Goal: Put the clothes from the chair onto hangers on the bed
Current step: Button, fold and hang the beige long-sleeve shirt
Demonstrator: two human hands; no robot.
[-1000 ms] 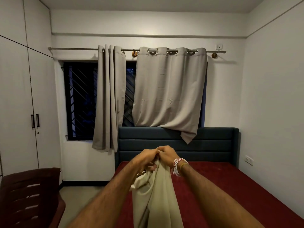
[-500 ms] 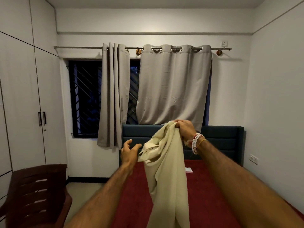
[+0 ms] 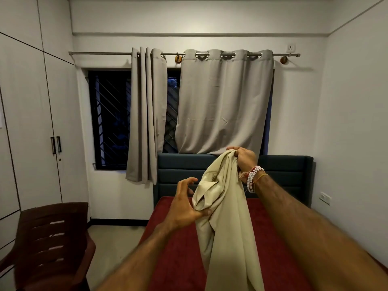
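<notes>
A beige garment (image 3: 225, 219) hangs in front of me over the bed (image 3: 176, 248), which has a dark red cover. My right hand (image 3: 244, 159), with bead bracelets at the wrist, grips the garment's top edge and holds it up. My left hand (image 3: 184, 203) is lower and to the left, fingers spread and curved; its thumb touches a fold at the garment's left side. The brown plastic chair (image 3: 48, 240) stands at the lower left with no clothes visible on its backrest. No hanger is in view.
A dark padded headboard (image 3: 180, 171) backs the bed under a window with grey curtains (image 3: 222, 106). White wardrobe doors (image 3: 31, 127) line the left wall. Bare floor (image 3: 113, 244) lies between chair and bed. A white wall runs along the bed's right side.
My right hand has lifted the garment from near the bed up to headboard height. My left hand let go of the top, dropped away, and now touches the garment's left fold.
</notes>
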